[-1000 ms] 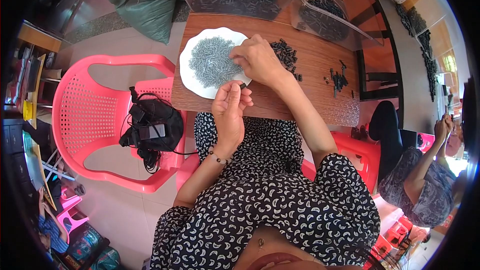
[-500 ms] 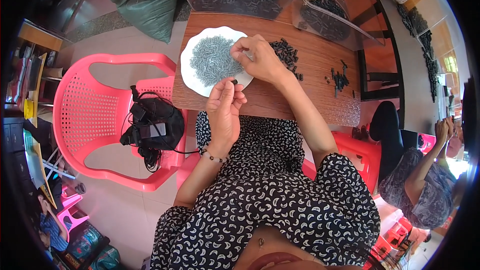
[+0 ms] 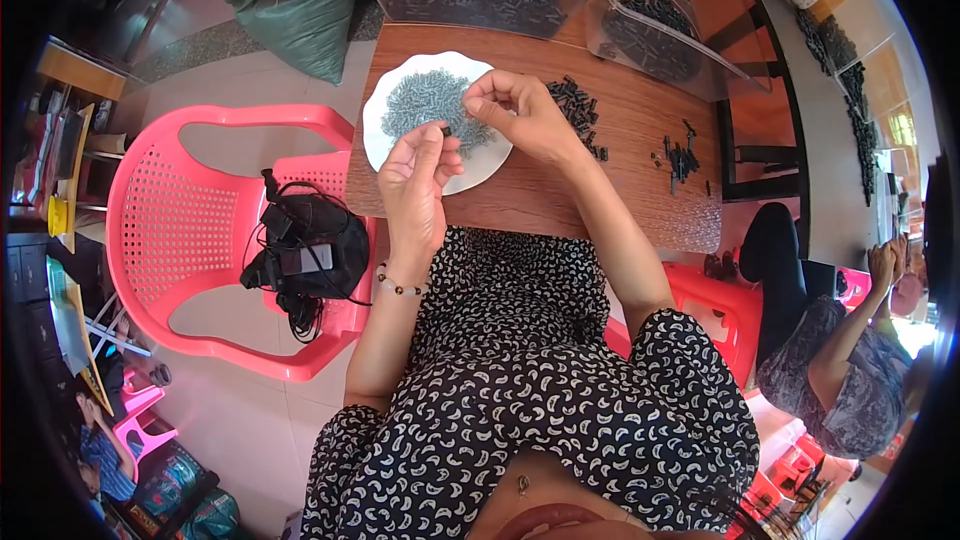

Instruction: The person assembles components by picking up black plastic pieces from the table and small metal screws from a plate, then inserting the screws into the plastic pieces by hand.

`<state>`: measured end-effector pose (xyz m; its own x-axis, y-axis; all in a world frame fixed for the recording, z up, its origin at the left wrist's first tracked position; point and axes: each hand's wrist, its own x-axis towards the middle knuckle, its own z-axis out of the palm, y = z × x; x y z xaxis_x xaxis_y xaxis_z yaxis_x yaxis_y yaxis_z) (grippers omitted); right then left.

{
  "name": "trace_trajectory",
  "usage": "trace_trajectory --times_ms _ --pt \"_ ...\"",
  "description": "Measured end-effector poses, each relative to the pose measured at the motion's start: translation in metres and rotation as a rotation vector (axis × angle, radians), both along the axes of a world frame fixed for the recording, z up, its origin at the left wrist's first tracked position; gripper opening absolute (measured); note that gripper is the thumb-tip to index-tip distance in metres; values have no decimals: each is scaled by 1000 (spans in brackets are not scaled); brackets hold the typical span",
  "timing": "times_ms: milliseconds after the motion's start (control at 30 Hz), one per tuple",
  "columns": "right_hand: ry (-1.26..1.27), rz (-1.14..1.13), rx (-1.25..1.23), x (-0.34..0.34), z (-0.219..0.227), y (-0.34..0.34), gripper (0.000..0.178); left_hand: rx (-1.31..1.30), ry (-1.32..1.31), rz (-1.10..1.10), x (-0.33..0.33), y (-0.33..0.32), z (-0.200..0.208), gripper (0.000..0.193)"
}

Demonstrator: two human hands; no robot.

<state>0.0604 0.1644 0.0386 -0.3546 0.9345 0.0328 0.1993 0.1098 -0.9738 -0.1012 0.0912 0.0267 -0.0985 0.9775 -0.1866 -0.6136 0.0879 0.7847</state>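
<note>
My left hand (image 3: 417, 175) pinches a small black cylindrical part (image 3: 446, 130) between thumb and fingertips, above the near edge of a white plate (image 3: 376, 145). A heap of tiny silvery-grey pieces (image 3: 424, 102) covers the plate's middle; their exact kind is too small to make out. Over the plate's right side, my right hand (image 3: 528, 120) is closed in a pinch, thumb against forefinger. Whatever lies between those fingertips is too small to tell. Just right of that hand a pile of black cylindrical parts (image 3: 578, 112) lies on the brown wooden table (image 3: 640, 110).
Two clear bins of black parts, one (image 3: 480, 10) at the back and another (image 3: 645, 45) to its right, stand along the table's far side. A smaller cluster of black parts (image 3: 682, 160) lies rightward. A pink chair (image 3: 180, 240) holding a black bag (image 3: 315, 255) is at left.
My left hand has moved left and up over the plate with the black part. My right hand stays pinched and has shifted slightly. The plate has moved a little to the right.
</note>
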Motion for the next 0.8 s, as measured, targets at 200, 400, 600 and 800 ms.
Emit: trace_trajectory --times_ms 200,400,600,800 --pt "140 14 -26 -2 -6 0 13 17 151 -67 4 4 -2 22" --pt "163 13 -50 -6 -1 -5 12 168 521 3 10 10 1 17" --pt "-6 -1 29 -6 9 -11 16 273 870 18 7 12 6 13" --pt "-155 42 59 -2 13 -14 17 390 1154 -61 3 14 11 12"
